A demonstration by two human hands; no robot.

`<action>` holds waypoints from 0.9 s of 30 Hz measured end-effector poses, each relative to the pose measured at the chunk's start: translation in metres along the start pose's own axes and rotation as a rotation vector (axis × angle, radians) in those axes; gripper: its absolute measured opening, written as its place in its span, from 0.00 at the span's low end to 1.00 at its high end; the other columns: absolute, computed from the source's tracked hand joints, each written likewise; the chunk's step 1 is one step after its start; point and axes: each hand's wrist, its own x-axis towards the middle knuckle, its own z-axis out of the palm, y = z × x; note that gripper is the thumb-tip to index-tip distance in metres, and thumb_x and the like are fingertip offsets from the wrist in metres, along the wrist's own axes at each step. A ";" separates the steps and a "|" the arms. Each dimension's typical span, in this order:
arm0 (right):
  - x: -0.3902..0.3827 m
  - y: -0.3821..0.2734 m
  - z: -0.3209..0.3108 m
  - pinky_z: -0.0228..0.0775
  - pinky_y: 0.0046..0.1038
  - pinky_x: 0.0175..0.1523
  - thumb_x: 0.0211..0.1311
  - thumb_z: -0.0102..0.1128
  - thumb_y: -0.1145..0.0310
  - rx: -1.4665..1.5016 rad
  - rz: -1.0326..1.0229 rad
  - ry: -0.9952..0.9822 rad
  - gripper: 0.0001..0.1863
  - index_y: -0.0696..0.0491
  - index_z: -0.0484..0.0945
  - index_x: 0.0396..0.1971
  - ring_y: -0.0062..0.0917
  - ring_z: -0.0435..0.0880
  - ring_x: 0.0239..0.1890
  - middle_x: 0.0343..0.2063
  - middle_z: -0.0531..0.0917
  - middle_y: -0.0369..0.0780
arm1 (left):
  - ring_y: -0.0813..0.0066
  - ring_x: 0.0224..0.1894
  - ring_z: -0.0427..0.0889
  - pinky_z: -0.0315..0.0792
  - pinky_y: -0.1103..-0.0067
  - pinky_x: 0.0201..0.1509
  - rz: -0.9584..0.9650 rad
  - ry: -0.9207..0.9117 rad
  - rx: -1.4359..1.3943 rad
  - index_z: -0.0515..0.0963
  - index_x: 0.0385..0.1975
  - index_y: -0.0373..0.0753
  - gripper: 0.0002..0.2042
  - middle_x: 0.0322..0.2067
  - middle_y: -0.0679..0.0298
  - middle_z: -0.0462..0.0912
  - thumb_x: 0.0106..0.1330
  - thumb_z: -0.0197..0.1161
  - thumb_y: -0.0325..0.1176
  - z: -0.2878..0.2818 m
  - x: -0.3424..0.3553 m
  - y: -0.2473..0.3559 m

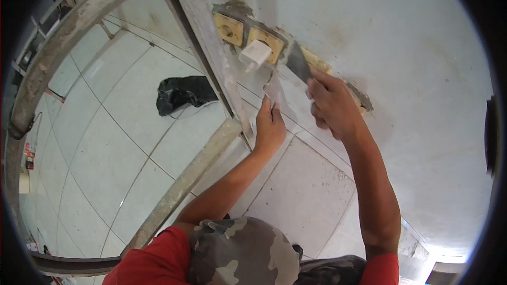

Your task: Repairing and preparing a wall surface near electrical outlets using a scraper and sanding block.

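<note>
My right hand (331, 103) is closed round a putty knife, slightly blurred. Its dark grey blade (299, 63) points up and left, at the wall beside a row of yellowed sockets. My left hand (271, 129) is lower and to the left, fingertips pinching a thin pale flat piece (274, 88) with a rough grey edge; its kind I cannot make out. A white plug-in charger (256, 54) sits over the middle socket (275, 47). Left of it is another socket (229, 29), with rough grey mortar round it. A further yellowed plate (317, 59) is partly hidden behind my right hand.
A worn frame (203, 37) stands left of my hands, its lower bar (185, 179) running toward me. Beyond it a black bag-like bundle (186, 95) lies on white floor tiles (111, 142). The pale wall (422, 100) rises on the right. Camouflage cloth (243, 253) fills the lower middle.
</note>
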 end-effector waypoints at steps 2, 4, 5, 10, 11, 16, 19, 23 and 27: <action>-0.012 0.007 -0.003 0.47 0.17 0.13 0.69 0.46 0.65 0.041 0.016 0.044 0.11 0.56 0.73 0.42 0.10 0.58 0.13 0.18 0.62 0.29 | 0.53 0.54 0.76 0.66 0.71 0.58 0.010 0.002 0.030 0.64 0.59 0.27 0.18 0.50 0.41 0.75 0.69 0.43 0.21 -0.002 0.000 0.001; 0.003 0.019 0.003 0.49 0.17 0.13 0.69 0.46 0.66 -0.006 -0.006 0.062 0.11 0.56 0.73 0.43 0.11 0.59 0.13 0.20 0.64 0.30 | 0.53 0.56 0.75 0.65 0.71 0.60 0.003 -0.015 0.040 0.64 0.60 0.26 0.19 0.52 0.41 0.74 0.69 0.43 0.21 0.001 -0.005 0.000; 0.014 0.024 0.009 0.50 0.17 0.14 0.69 0.46 0.67 -0.048 -0.040 0.076 0.10 0.56 0.73 0.43 0.11 0.60 0.13 0.22 0.65 0.31 | 0.53 0.58 0.73 0.63 0.72 0.62 0.017 0.015 0.014 0.63 0.61 0.26 0.20 0.54 0.40 0.73 0.69 0.43 0.21 -0.002 -0.001 -0.005; 0.002 0.041 0.004 0.63 0.29 0.19 0.69 0.47 0.70 -0.190 0.057 -0.093 0.20 0.57 0.69 0.59 0.21 0.70 0.15 0.14 0.71 0.39 | 0.52 0.64 0.68 0.59 0.73 0.67 0.043 -0.003 -0.008 0.60 0.63 0.25 0.22 0.59 0.38 0.68 0.69 0.43 0.21 -0.008 0.005 -0.007; 0.000 0.043 -0.002 0.65 0.33 0.22 0.67 0.48 0.72 -0.349 -0.163 0.038 0.19 0.58 0.69 0.57 0.28 0.73 0.15 0.16 0.74 0.43 | 0.52 0.64 0.68 0.59 0.73 0.66 -0.004 -0.023 0.035 0.60 0.63 0.25 0.21 0.58 0.39 0.69 0.70 0.43 0.21 -0.008 0.003 -0.003; 0.011 -0.014 0.001 0.68 0.43 0.30 0.64 0.50 0.75 -0.678 -0.677 0.330 0.17 0.60 0.69 0.52 0.49 0.80 0.23 0.24 0.80 0.55 | 0.52 0.55 0.75 0.65 0.74 0.58 0.056 -0.005 0.031 0.64 0.59 0.25 0.18 0.50 0.39 0.75 0.70 0.45 0.22 -0.008 -0.003 0.000; 0.024 -0.027 0.012 0.69 0.48 0.34 0.63 0.50 0.75 -0.685 -0.671 0.285 0.13 0.62 0.69 0.46 0.56 0.78 0.30 0.26 0.80 0.58 | 0.54 0.42 0.78 0.69 0.73 0.48 -0.097 -0.074 0.112 0.67 0.52 0.26 0.14 0.38 0.42 0.77 0.70 0.46 0.22 -0.006 -0.009 0.005; 0.029 -0.031 0.028 0.67 0.45 0.41 0.68 0.46 0.70 -0.723 -0.572 0.268 0.11 0.61 0.70 0.44 0.56 0.76 0.36 0.29 0.78 0.59 | 0.58 0.32 0.73 0.69 0.73 0.41 -0.065 -0.051 0.059 0.68 0.46 0.28 0.10 0.31 0.45 0.75 0.69 0.46 0.22 -0.001 -0.009 0.003; 0.030 -0.035 0.030 0.67 0.46 0.40 0.69 0.45 0.70 -0.721 -0.587 0.247 0.11 0.62 0.70 0.42 0.57 0.76 0.34 0.31 0.77 0.59 | 0.59 0.32 0.72 0.69 0.73 0.41 0.013 -0.010 0.008 0.68 0.45 0.28 0.08 0.31 0.44 0.74 0.69 0.46 0.22 -0.006 -0.006 -0.001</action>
